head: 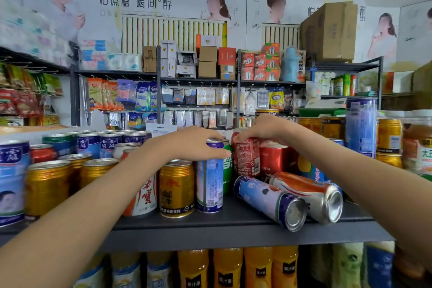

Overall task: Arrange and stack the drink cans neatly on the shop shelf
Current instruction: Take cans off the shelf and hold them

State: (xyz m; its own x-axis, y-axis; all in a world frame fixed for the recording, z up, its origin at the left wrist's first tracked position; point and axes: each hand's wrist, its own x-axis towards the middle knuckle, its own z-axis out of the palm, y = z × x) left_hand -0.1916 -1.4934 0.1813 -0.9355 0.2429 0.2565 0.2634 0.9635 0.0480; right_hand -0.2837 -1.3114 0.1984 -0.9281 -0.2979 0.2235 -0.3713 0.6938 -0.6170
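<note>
From the head view, your left hand [198, 141] reaches in from the lower left of the frame and sits at its centre, fingers curled over the rim of a tall blue-and-white can [209, 177] with the thumb pressed against its side. That can stands upright on the grey shelf [233, 222], directly beneath your palm, so the hand is closed around its top.

Your right hand [261, 130] comes in from the lower right and rests just right of centre, fingers bent down over the top of a red cola can [246, 156]. It grips the red can by its upper edge; the can stands upright just below the hand. A green can [227, 168] is wedged between the two held cans, mostly hidden.

In front of the red can, lower right of centre, a blue can on its side [268, 201] lies with its base pointing toward you, and an orange-and-white can on its side [308, 194] lies touching it on the right. Both are below your right forearm.

Just left of the blue-and-white can stands a gold can [176, 188], and further left a row of gold cans [70, 177] with blue-labelled cans behind them. Along the bottom of the frame, orange juice bottles [243, 266] line the shelf beneath.
</note>
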